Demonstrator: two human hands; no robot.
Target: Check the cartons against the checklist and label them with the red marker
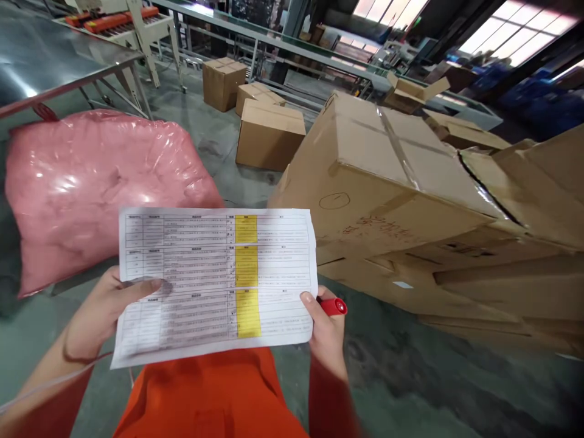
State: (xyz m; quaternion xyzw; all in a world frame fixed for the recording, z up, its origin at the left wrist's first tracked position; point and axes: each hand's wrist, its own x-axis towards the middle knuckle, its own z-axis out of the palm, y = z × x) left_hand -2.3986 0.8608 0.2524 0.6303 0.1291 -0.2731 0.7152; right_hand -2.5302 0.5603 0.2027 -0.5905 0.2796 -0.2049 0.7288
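Observation:
A printed sheet of paper (201,274) with table rows and a yellow-highlighted column is spread in front of me at waist height. My left hand (103,304) pinches its left edge, thumb on top and the other fingers hidden underneath. On the opposite edge, my right hand (326,325) grips the paper with its thumb on the face. A red marker (334,306) is also tucked in my right hand, its round end pointing out to the right. The print is too small to read.
A big pink plastic sack (104,164) lies on the floor at left, beside a metal table (50,55). Large taped cartons (365,182) with handwriting stand at right. Smaller cardboard boxes (271,131) sit ahead, before a long conveyor (274,41).

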